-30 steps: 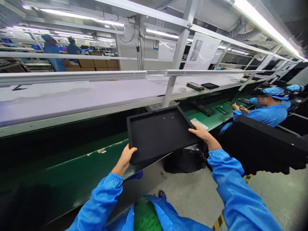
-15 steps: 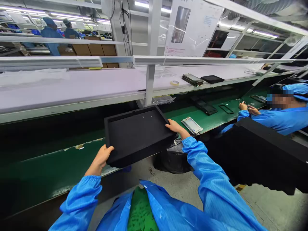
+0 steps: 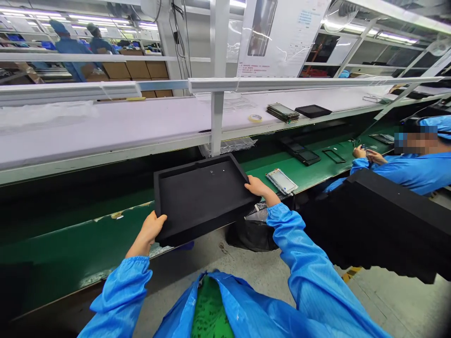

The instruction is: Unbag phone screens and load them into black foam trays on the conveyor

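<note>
A shallow black foam-like tray (image 3: 200,197) with raised edges is held between my two hands, over the edge of the green bench. My left hand (image 3: 151,230) grips its near left corner, thumb on the rim and fingers hidden underneath. On the right side, my right hand (image 3: 260,186) clasps the rim with the thumb on top. Only a few tiny pale specks show on the tray's floor. Just right of my right hand, a white-framed screen panel (image 3: 281,181) lies on the bench.
The green bench (image 3: 52,253) runs left to right under a white shelf (image 3: 148,124). A stack of panels (image 3: 282,112) and a small black tray (image 3: 313,111) sit on the shelf. At right are a tall black tray stack (image 3: 380,225) and a co-worker's hands (image 3: 368,154). A black bag (image 3: 250,234) stands below.
The view has shifted slightly. The black tray stays in both hands at nearly the same spot, looking a little flatter. No grip has changed.
</note>
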`<state>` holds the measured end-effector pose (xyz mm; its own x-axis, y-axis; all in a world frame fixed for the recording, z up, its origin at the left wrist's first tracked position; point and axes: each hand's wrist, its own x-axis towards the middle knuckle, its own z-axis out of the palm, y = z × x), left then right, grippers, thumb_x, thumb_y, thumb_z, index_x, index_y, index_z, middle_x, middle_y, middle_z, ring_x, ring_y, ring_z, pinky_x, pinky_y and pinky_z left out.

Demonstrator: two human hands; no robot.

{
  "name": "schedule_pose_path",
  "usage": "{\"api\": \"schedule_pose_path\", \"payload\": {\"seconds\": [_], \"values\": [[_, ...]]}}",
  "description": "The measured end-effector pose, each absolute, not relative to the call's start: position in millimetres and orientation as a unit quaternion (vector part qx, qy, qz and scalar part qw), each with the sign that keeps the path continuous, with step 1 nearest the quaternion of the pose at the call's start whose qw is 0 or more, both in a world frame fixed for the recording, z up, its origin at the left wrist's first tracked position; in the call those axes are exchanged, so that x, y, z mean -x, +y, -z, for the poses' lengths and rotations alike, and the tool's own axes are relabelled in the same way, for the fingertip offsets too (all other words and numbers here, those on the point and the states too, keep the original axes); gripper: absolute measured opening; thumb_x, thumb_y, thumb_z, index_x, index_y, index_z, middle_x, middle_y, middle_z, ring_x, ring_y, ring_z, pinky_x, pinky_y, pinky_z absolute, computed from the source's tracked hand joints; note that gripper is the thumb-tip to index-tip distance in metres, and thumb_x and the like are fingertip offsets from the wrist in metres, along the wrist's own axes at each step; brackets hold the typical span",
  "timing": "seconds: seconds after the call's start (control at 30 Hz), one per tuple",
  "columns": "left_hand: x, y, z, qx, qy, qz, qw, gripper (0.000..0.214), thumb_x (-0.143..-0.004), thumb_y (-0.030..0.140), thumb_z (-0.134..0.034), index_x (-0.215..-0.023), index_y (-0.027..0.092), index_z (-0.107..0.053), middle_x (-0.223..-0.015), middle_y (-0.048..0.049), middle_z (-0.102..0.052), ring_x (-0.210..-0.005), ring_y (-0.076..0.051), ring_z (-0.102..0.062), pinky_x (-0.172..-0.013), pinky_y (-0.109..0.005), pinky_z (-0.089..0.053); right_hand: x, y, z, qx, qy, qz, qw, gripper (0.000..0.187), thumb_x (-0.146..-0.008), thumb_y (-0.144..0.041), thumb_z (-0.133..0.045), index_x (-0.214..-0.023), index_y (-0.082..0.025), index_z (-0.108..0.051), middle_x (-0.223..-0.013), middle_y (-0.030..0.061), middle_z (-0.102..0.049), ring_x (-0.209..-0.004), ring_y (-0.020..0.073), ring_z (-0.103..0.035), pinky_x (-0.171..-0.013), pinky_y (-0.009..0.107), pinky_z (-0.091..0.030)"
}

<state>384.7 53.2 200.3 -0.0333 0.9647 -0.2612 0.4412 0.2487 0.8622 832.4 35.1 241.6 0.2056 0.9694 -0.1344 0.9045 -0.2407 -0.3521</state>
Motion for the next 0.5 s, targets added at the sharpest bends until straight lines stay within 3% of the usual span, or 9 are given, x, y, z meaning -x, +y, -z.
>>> {"api": "schedule_pose_path", "payload": {"seconds": [0.2,0.33,0.4,0.5], "values": [[-379,64,-202,-0.593,0.661,-0.250,0.386,0.011,-0.071,0.023,-0.062,-0.080,0.017,-0.063,-0.099,-0.0188,-0.074,-0.111,-0.042,-0.066,-0.099,-0.050,-0.050,-826,34,-246,0.782,-0.594,-0.165,0.085,0.030,-0.096,-0.018,-0.049,-0.123,-0.006,-0.053,-0.128,0.0225,-0.063,-0.115,0.0295,-0.062,-0.095,0.034,-0.047],[-380,67,-203,-0.600,0.674,-0.233,0.363,0.012,-0.075,0.027,-0.061,-0.081,0.017,-0.061,-0.106,-0.0232,-0.073,-0.118,-0.047,-0.062,-0.103,-0.057,-0.046,-824,36,-249,0.785,-0.586,-0.182,0.086,0.029,-0.095,-0.020,-0.052,-0.121,-0.007,-0.057,-0.126,0.0220,-0.065,-0.114,0.0300,-0.063,-0.096,0.035,-0.048],[-377,62,-205,-0.596,0.679,-0.229,0.362,0.017,-0.076,0.029,-0.061,-0.086,0.015,-0.064,-0.105,-0.0216,-0.074,-0.117,-0.046,-0.063,-0.103,-0.057,-0.048,-828,35,-248,0.775,-0.591,-0.194,0.108,0.034,-0.098,-0.026,-0.052,-0.126,-0.009,-0.056,-0.131,0.0196,-0.064,-0.118,0.0285,-0.062,-0.101,0.035,-0.047],[-367,42,-206,-0.533,0.659,-0.298,0.440,0.037,-0.079,0.040,-0.066,-0.109,0.018,-0.067,-0.104,-0.0110,-0.077,-0.117,-0.038,-0.066,-0.101,-0.049,-0.053,-847,23,-231,0.727,-0.605,-0.235,0.224,0.045,-0.103,-0.038,-0.043,-0.139,-0.013,-0.053,-0.141,0.0143,-0.060,-0.127,0.0246,-0.058,-0.109,0.036,-0.044]]}}
